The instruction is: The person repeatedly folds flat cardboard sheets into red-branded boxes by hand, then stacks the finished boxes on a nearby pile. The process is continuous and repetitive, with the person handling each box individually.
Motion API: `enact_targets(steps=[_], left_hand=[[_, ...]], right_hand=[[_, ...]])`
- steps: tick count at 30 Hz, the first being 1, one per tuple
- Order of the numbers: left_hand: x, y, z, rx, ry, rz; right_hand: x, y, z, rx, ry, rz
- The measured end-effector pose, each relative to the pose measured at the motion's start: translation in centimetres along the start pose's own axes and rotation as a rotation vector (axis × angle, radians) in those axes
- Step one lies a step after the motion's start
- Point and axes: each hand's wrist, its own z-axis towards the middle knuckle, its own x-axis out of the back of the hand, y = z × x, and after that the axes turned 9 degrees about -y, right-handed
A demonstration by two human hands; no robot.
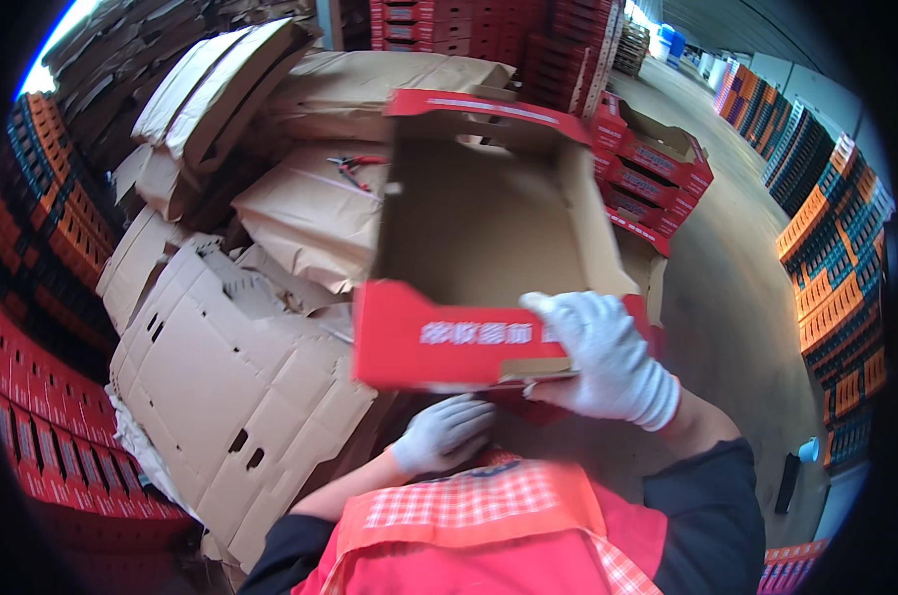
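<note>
At your left lie brown cardboard sheets (221, 367); before you, the open red box (489, 233) is raised, its near wall pinched between the fingers and thumb of your right hand (606, 359). Your left hand (443, 434) is near the box, fingers together, contact unclear. Beyond lie red-handled pliers (363, 161).

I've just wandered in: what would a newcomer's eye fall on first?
Probably the open red-and-brown cardboard box at centre, its near wall held by the white-gloved right grip. Next, the flat brown slotted cardboard left of the box, and the small red-handled tool lying on a brown paper-wrapped bundle beyond.
</note>
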Motion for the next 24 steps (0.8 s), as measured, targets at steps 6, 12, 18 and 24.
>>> enact_targets(steps=[6,12,18,24], left_hand=[[-12.6,-3.3,17.7,-0.198,-0.149,0.027],[-18.6,-6.0,24.8,0.058,-0.499,-0.002],[-17.9,-5.3,24.7,-0.086,-0.456,0.171],[-11.5,-1.0,18.1,-0.149,-0.354,-0.177]], right_hand=[[-1.1,12.7,-8.0,-0.394,-0.032,0.015],[-3.8,22.7,-11.8,-0.529,-0.111,0.035],[-7.4,25.3,-11.3,-0.536,-0.2,0.011],[-8.1,24.9,-12.7,-0.618,-0.249,0.031]])
